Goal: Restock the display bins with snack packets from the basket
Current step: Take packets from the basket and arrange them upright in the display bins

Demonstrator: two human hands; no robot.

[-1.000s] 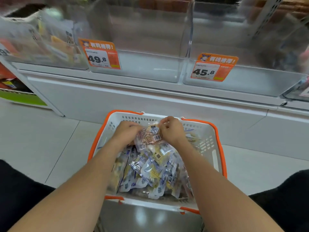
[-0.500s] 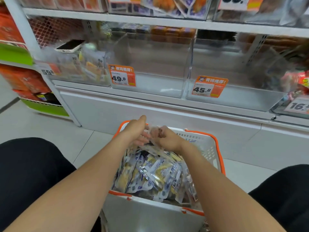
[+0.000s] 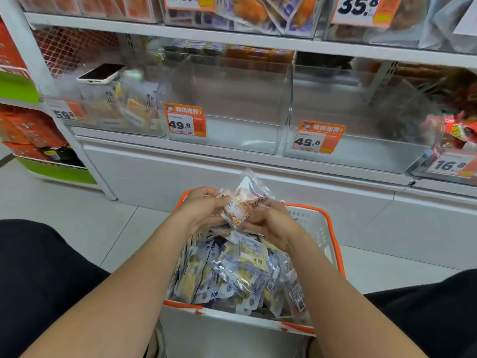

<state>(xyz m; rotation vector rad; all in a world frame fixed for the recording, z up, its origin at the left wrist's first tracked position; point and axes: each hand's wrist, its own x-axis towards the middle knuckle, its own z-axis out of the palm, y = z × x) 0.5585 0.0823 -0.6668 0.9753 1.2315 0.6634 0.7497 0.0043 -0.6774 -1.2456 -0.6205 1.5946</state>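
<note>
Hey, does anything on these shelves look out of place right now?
Yes: a dark-screened smartphone in a white case lies atop the leftmost clear plastic bin, above its yellow snack packets. It is not stock, so it looks left behind.

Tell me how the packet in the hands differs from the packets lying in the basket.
The held packet shows orange-pink contents; the basket packets show yellow contents with blue print. The held packet is raised above the basket, gripped by the left hand and the right hand; the basket packets lie piled inside it. Both have clear, shiny wrappers.
</note>
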